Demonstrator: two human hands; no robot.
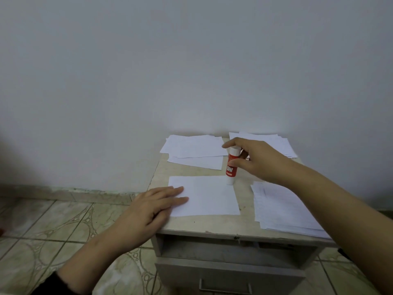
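Glue stick (231,167), gripped by right fingers (240,165), seemingly meets the sheet (208,199) at its corner; left fingers (176,199) flat.

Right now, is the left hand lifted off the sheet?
No, the left hand lies flat on the sheet, while the right hand holds the glue stick.

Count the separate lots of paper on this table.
4: one sheet under the left hand and glue stick, a loose pile back left, a second pile back right, a stack front right.
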